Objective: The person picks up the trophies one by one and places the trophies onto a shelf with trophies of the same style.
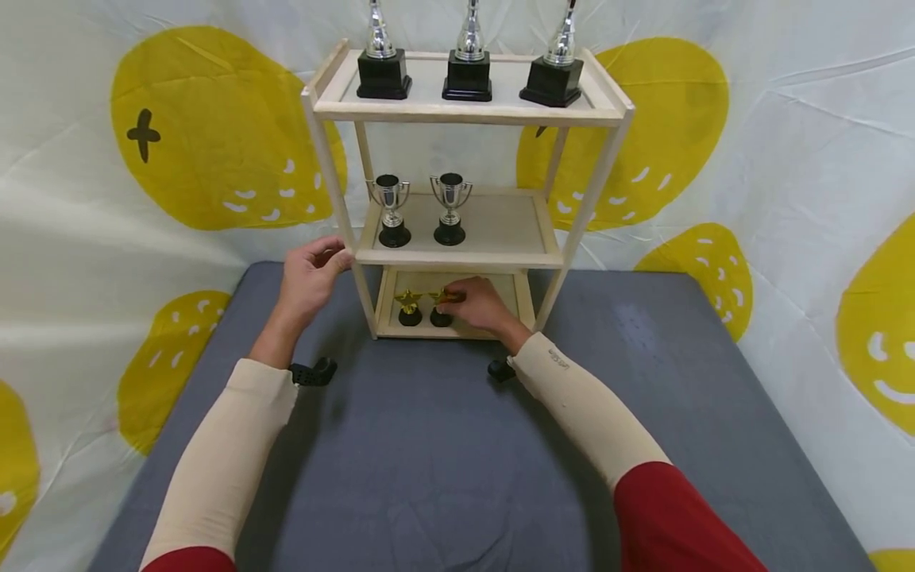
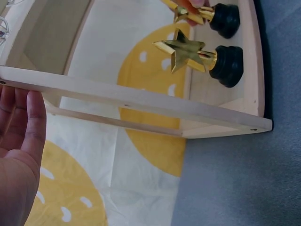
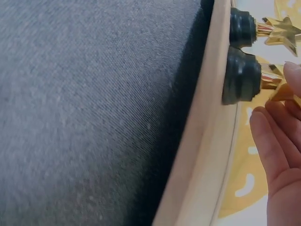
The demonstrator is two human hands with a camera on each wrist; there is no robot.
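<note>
My right hand (image 1: 480,306) pinches the gold star of a small star trophy (image 3: 242,76) between thumb and fingers. Its black round base is on the bottom board of a wooden shelf (image 1: 457,259), by the front edge. Just left of it stands a second star trophy (image 2: 188,52), upright and untouched. The fingers partly cover the held star in the head view. At the shelf's left front post, about the height of the middle board, is my left hand (image 1: 310,274). Its fingertips touch the post, with the fingers fairly straight in the left wrist view.
Two silver cup trophies (image 1: 450,208) occupy the left half of the middle board (image 1: 511,222). Three taller silver trophies (image 1: 469,75) on black square bases line the top board. The shelf stands at the back of a grey-covered table (image 1: 415,445), before a yellow-patterned cloth (image 1: 229,127).
</note>
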